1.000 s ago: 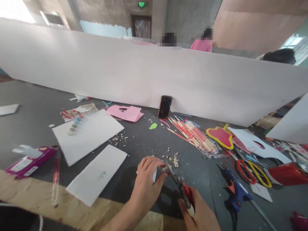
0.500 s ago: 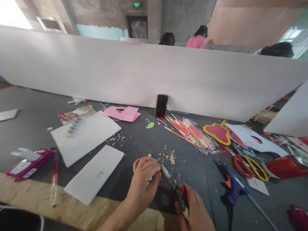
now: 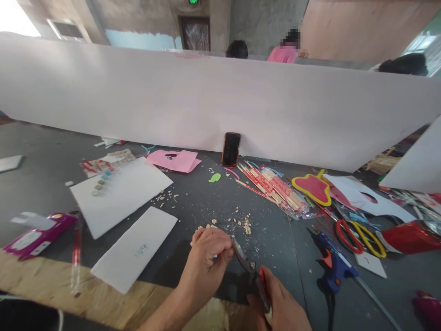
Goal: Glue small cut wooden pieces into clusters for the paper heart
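My left hand is curled in a pinch over the dark table, holding a small piece I cannot make out against the jaws of the cutting pliers. My right hand grips the pliers' red handles at the bottom edge. Small wood chips lie scattered just beyond the jaws. A bundle of wooden sticks in a clear wrapper lies further back to the right.
A blue glue gun, red and yellow scissors and a red heart cutout lie right. White sheets, pink paper and a magenta package lie left. A phone leans on the white divider; people sit beyond it.
Both hands with the pliers have drifted slightly toward me and down in the view. The left hand's fingers have closed tighter at the jaws.
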`<action>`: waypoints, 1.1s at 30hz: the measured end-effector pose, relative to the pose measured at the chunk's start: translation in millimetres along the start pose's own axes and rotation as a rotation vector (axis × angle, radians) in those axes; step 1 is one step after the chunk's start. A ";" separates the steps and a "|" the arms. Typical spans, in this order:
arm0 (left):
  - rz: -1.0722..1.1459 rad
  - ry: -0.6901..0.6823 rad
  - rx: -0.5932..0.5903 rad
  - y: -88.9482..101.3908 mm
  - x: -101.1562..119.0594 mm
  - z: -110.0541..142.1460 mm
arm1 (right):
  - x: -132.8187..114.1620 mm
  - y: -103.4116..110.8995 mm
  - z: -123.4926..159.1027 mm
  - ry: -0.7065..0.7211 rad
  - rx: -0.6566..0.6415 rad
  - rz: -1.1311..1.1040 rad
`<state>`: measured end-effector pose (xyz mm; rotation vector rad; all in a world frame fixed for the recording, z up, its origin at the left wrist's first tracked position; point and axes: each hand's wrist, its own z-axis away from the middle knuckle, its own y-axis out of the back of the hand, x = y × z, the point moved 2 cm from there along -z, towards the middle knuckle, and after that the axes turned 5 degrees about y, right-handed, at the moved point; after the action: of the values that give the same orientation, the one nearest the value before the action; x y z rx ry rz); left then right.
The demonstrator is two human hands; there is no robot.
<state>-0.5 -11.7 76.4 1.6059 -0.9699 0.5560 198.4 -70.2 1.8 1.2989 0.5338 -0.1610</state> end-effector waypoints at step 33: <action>0.053 0.105 -0.067 -1.6 2.9 -1.6 | -10.4 -11.0 8.8 -0.044 0.249 -0.012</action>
<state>2.6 -10.9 78.2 1.4807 -0.9452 0.6314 187.4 -83.4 -1.5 1.5309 0.4952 -0.2727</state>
